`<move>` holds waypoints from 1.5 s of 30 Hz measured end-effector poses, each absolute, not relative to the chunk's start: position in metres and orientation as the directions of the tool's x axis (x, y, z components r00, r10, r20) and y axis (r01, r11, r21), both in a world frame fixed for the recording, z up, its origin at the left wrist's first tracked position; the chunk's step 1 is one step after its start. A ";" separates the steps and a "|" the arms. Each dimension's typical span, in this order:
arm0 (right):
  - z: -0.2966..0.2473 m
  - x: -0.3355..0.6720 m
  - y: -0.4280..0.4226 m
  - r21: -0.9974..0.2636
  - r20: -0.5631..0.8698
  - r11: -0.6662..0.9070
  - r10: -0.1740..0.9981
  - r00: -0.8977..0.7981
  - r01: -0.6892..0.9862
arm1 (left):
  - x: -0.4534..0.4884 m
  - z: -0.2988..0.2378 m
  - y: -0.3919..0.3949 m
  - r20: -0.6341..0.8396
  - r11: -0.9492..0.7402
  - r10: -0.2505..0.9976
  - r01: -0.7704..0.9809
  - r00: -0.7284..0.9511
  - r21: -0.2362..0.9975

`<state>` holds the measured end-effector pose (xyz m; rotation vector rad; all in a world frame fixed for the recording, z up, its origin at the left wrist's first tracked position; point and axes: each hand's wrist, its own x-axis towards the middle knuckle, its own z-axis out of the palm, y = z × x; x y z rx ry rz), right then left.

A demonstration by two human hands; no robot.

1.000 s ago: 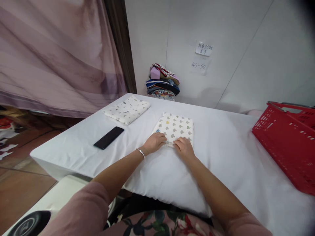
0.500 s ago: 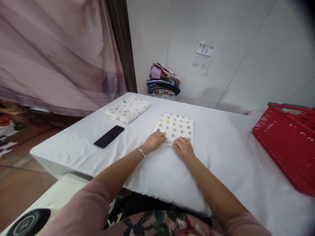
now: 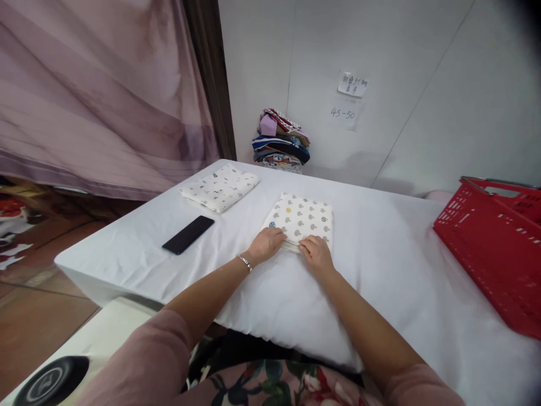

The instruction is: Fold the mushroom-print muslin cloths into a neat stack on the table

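Cloth [image 3: 307,215] with rows of gray shapes and a few blue, yellow and green ones lies folded flat near the middle of the white table [image 3: 393,265]. The left hand [image 3: 267,245] is at the near left corner, with its fingers bent and nearly closed, pinching the front edge. The right hand [image 3: 318,255] is just beside it at the near right part, thumb and fingers close together, pinching that same edge. Between the two hands, you can see the layers of the fold. A black phone [image 3: 188,234] lies to the left, and a second folded cloth [image 3: 220,187] with little dark marks lies behind it. A red basket [image 3: 494,248] sits far to the right, well apart from both hands.
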<state>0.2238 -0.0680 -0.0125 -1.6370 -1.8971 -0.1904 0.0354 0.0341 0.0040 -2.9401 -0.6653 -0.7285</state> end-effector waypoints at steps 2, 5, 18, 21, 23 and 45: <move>-0.013 0.225 -0.067 -0.285 0.531 0.227 0.846 -0.044 0.931 | 0.036 0.005 0.035 0.451 -0.910 0.395 0.408 0.800 0.073; -0.015 0.225 -0.067 -0.280 0.539 0.230 0.841 -0.045 0.932 | 0.036 0.005 0.035 0.452 -0.909 0.390 0.414 0.802 0.050; -0.010 0.219 -0.071 -0.228 0.559 0.209 0.828 -0.048 0.951 | 0.033 -0.003 0.028 0.464 -0.895 0.352 0.438 0.813 -0.088; -0.010 0.219 -0.071 -0.225 0.554 0.206 0.831 -0.049 0.952 | 0.031 -0.003 0.027 0.467 -0.907 0.343 0.416 0.815 -0.061; -0.010 0.219 -0.071 -0.220 0.554 0.203 0.831 -0.049 0.954 | 0.030 -0.003 0.026 0.468 -0.909 0.346 0.413 0.813 -0.046; -0.012 0.219 -0.071 -0.210 0.571 0.217 0.819 -0.061 0.953 | 0.040 0.007 0.022 0.402 -0.881 0.399 0.466 0.824 -0.081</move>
